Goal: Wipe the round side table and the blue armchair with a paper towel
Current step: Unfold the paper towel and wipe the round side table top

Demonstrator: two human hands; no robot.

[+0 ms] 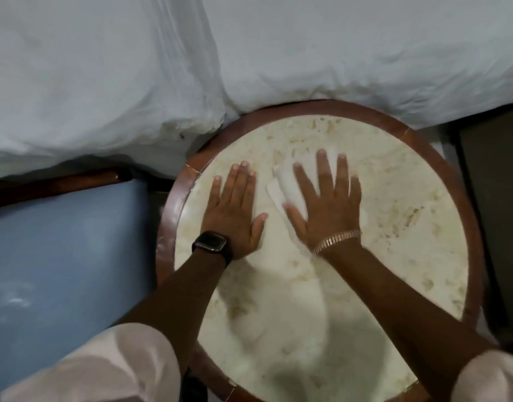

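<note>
On the round side bench (394, 181), a pale mottled stone top set in a reddish-brown wooden rim, both of the person's hands lie flat. The right hand (328, 204), with a gold-coloured bracelet (336, 240) at the wrist, presses a crumpled white paper towel (284, 184) against the stone just left of the bench's centre; its fingers (322, 166) are spread and released, pinning the towel under the palm, not clenched around it. The left hand (235, 207), wearing a black smartwatch (210, 242), rests bare on the stone near the left rim, fingers straight and close together, grasping nothing; it seems to be steadying the bench.

Left of the bench, just beside it, sits the blue armchair (63, 256) with a dark wooden arm. A white bed sheet (191, 68) presses against the bench's far rim.

The right hand looks blurred, so I judge a wipe is under way. Because the towel is only pinned, not gripped, a quick stroke could let it bunch up or slide out from under the palm. A sweep toward the far rim could drag dust onto the sheet. The armchair looks yet to be wiped.
</note>
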